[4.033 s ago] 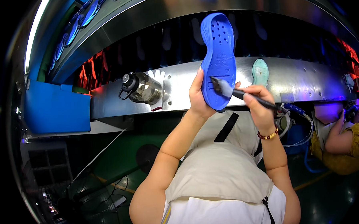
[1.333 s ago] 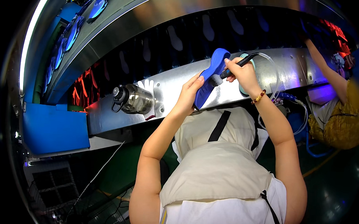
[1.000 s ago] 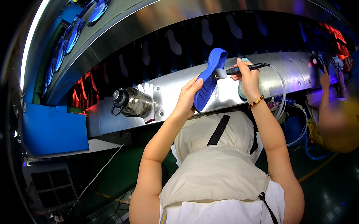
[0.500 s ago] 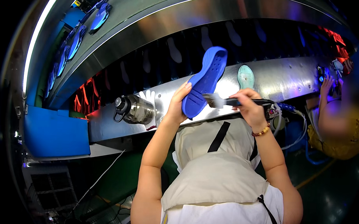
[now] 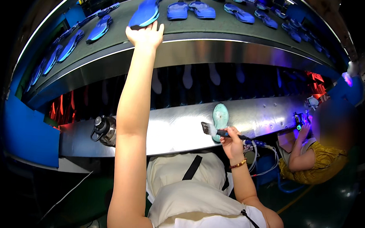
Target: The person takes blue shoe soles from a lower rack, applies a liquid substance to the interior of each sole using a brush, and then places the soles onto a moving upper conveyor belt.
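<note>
My left hand (image 5: 146, 36) is stretched far forward to the dark green belt (image 5: 186, 31). Its fingers are spread at the near end of a blue shoe sole (image 5: 146, 11) with a light-blue edge; the fingertips touch or nearly touch it. Low over the steel bench (image 5: 169, 131), my right hand (image 5: 232, 144) is closed round the dark handle of a flat brush (image 5: 208, 128), whose bristles point left. Just behind that hand lies a pale green sole-shaped piece (image 5: 220, 115), its near end partly covered by the brush and fingers.
More blue soles (image 5: 202, 9) lie along the belt. Below it, a dark slot holds hanging sole shapes (image 5: 187, 76). A clear bottle with a black lid (image 5: 103, 128) stands left of my arm. At right, a co-worker in yellow (image 5: 311, 160) handles something under violet light. Cables (image 5: 266, 148) hang nearby.
My left hand has gone from above the bench up to the belt; the blue sole it held over the bench is no longer there. The brush has moved back beside the pale green piece.
</note>
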The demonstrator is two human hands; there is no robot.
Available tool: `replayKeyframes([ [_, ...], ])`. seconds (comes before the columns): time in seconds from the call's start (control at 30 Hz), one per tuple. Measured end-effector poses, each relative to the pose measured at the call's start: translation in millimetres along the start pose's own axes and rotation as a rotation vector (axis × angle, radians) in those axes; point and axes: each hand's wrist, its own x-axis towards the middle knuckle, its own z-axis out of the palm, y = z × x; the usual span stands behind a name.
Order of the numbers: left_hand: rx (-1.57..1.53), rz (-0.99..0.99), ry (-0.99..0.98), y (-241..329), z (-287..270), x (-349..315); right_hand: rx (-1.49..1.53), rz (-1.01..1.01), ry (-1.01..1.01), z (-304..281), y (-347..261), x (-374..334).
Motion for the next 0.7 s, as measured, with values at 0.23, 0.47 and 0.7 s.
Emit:
replayKeyframes([
  [0.23, 1.067, 0.151, 0.026, -18.6, 3.1, 12.2, -0.008, 0.069, 0.086, -20.0, 11.1, 7.3],
  [0.47, 2.240, 0.883, -0.561, -64.9, 5.0, 26.8, 0.041, 0.093, 0.029, -13.7, 15.4, 7.2],
  [0.7, 2.403, 0.316, -0.166, -66.0, 4.6, 62.6, 0.050, 0.083, 0.048, -19.9, 15.1, 3.4],
])
